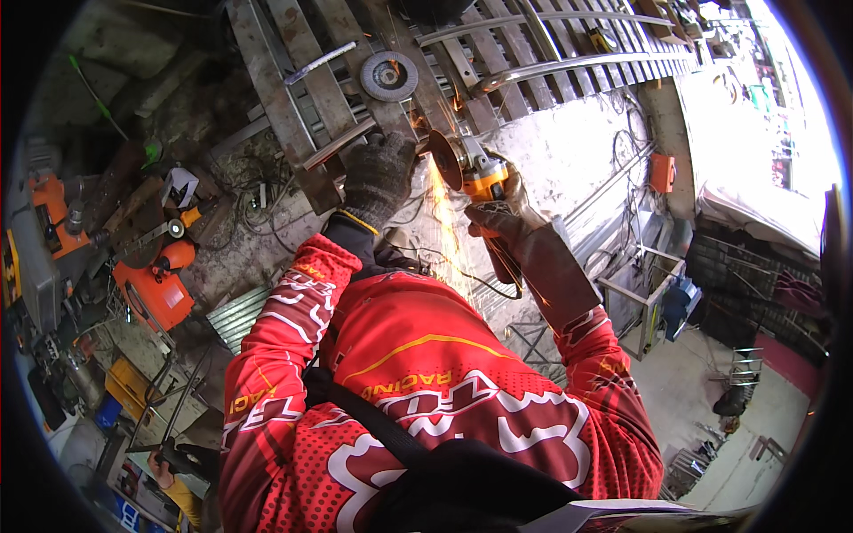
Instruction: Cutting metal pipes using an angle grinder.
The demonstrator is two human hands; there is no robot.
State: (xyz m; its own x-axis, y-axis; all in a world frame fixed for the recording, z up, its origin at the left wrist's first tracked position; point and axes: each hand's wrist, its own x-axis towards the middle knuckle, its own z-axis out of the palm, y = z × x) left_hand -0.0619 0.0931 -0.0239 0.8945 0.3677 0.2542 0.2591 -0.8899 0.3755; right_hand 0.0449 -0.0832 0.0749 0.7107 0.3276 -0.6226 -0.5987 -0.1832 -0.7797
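Observation:
My right hand (pixel 503 220), in a worn glove with a long leather cuff, grips a yellow angle grinder (pixel 485 181). The reddish-brown disc (pixel 443 160) of the grinder faces my left hand, and orange sparks (pixel 441 206) stream down from it toward my body. My left hand (pixel 377 178), in a dark grey knitted glove, is closed at the edge of the slatted metal bench (pixel 298 44), on the end of a short metal bar (pixel 338 144). Its fingertips and the exact cutting spot are partly hidden. A round grey abrasive disc (pixel 388 76) lies on the slats ahead.
Long metal tubes (pixel 577 64) and a loose short bar (pixel 321 62) lie across the bench. Orange power tools (pixel 153 284) stand at left; cables trail on the floor. A metal frame (pixel 647 289) stands at right. Another person's hand (pixel 161 469) shows at lower left.

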